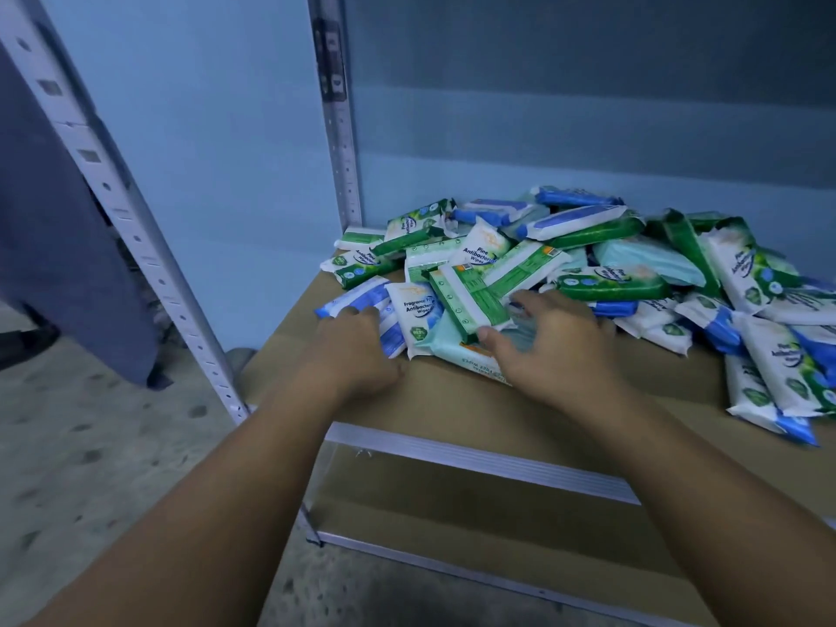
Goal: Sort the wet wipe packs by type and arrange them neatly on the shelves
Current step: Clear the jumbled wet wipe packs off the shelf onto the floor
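Observation:
A loose heap of wet wipe packs [588, 260] covers the back and right of a brown shelf board [452, 400]. Green-and-white pine packs, blue-and-white fragrance-free packs and pale teal packs lie mixed together. My left hand [357, 350] rests at the heap's left front edge, fingers on a blue-and-white pack [357, 298]; whether they curl round it I cannot tell. My right hand [547, 350] lies spread over a pale teal pack [457, 346], thumb and fingers reaching round a green-and-white pack [470, 300] without closing on it.
White perforated uprights stand at the back corner [341, 142] and front left [131, 233]. A lower brown shelf [475, 527] shows under the metal front rail [475, 463]. A speckled floor [90, 468] and a hanging blue-grey cloth [59, 246] lie to the left.

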Motion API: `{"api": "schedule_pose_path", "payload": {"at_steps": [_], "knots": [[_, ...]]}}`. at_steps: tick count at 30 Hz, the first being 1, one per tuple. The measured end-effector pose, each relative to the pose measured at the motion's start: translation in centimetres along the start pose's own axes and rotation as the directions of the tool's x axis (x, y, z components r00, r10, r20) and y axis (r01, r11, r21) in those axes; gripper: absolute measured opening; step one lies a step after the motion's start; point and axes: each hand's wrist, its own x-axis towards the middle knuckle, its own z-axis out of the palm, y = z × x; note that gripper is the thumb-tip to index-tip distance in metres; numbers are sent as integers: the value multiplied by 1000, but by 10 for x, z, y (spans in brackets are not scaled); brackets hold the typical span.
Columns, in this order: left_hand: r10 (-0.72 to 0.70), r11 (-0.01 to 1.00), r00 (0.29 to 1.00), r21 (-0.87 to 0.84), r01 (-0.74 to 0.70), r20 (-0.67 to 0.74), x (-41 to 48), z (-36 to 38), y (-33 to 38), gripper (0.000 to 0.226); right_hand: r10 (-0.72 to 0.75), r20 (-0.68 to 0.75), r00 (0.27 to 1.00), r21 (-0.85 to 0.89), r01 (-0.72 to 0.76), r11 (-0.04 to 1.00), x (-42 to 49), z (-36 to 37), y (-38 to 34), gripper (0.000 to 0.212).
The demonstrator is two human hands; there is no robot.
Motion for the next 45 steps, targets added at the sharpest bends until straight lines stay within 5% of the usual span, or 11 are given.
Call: {"api": "schedule_pose_path", "payload": {"at_steps": [2,5,10,14,20,26,33,39,45], "knots": [[-36,999,999,-9,36,-5,6,3,0,69,-68,-27,997,33,69,997,3,8,-17,67],[-66,996,998,-61,65,-23,11,5,2,51,-31,135,990,98,18,995,10,25,-32,66],[-117,980,993,-160,115,-6,6,-13,-4,59,37,22,999,65,-38,997,17,25,-36,35],[-137,977,988,-173,124,-67,-7,-32,-22,49,131,121,984,67,-140,988,22,6,-41,48],[-199,931,955,-347,114,-220,0,-34,-37,43,137,-105,985,200,-114,973,24,-2,-39,53],[-231,856,932,-514,58,-278,31,-7,-22,50,175,-160,971,71,-165,984,43,1,-30,57],[-268,871,942,-469,146,-204,51,16,-20,66,340,-119,933,-250,-360,899,56,13,-30,77],[-316,872,939,-432,230,-139,59,17,-25,62,427,-174,888,-260,-459,849,77,23,-34,94],[-320,854,940,-465,234,-114,60,8,-28,65,385,-112,916,-284,-401,871,78,20,-35,86]]}}
